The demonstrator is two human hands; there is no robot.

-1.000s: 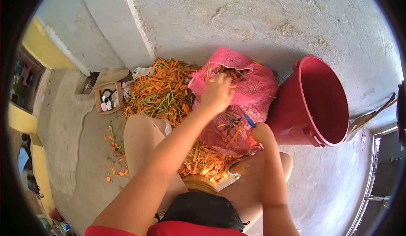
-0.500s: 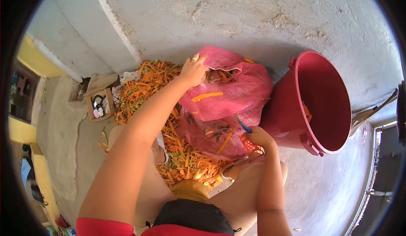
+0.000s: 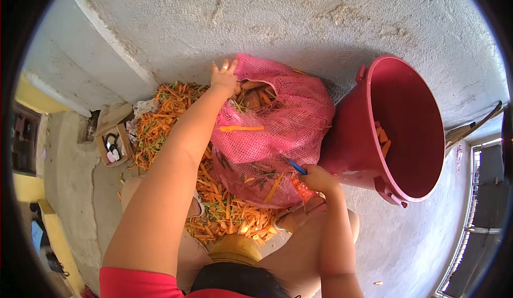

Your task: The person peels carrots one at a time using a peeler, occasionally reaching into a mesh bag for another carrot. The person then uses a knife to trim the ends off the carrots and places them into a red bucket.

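On the concrete floor [image 3: 320, 25], beside the red bucket [image 3: 406, 127], lies the pink mesh sack [image 3: 278, 121], mouth at its far end. The left hand [image 3: 224, 76] rests at this mouth, fingers spread. The right hand [image 3: 319, 179] has its grip closed around a peeler [image 3: 295, 166], whose blue end points up-left toward the sack.

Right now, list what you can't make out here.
Head view only.
Sack contents: veiled by its mesh.
Bucket bottom: behind its near wall.
Tool in right hand: mostly covered by that hand.
Box contents: too small.
Left hand grip: palm faces away.
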